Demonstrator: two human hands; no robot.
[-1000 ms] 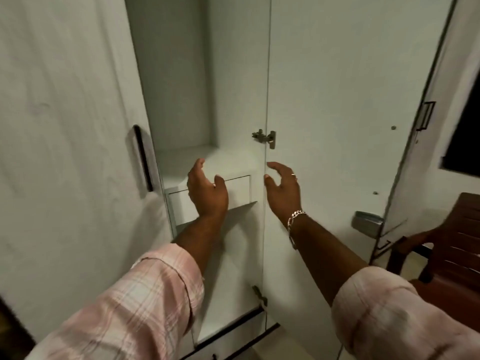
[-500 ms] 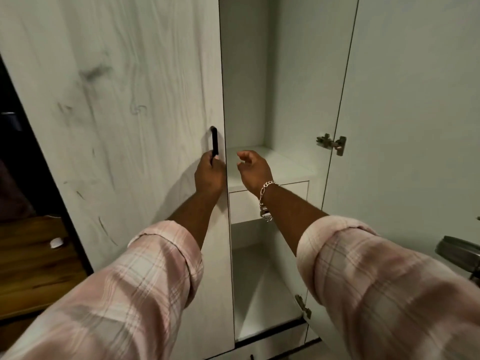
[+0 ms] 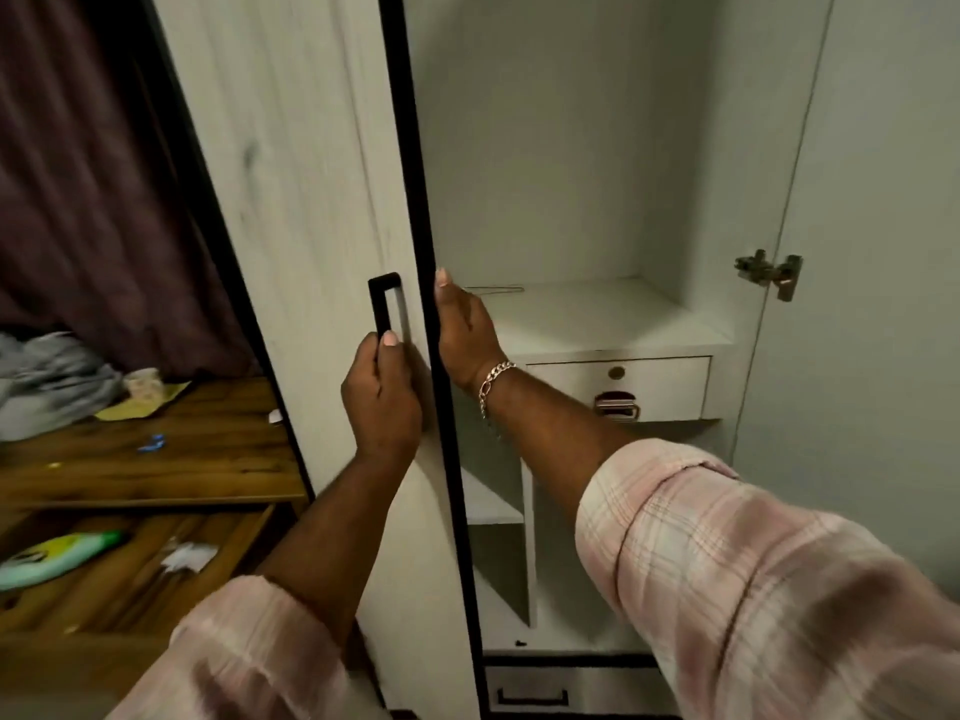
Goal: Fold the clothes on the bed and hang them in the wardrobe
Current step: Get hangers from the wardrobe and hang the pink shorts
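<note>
The wardrobe door [image 3: 291,210] hides the right hand's [image 3: 465,330] fingertips; clothes [image 3: 47,379] at the left edge are blurred and cut off.

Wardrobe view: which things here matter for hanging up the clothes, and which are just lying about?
Part of the job:
left hand gripping the door handle
right hand on the wardrobe door edge
wardrobe shelf

Lying about:
green bottle
grey cloth
yellow paper
small drawer
</note>
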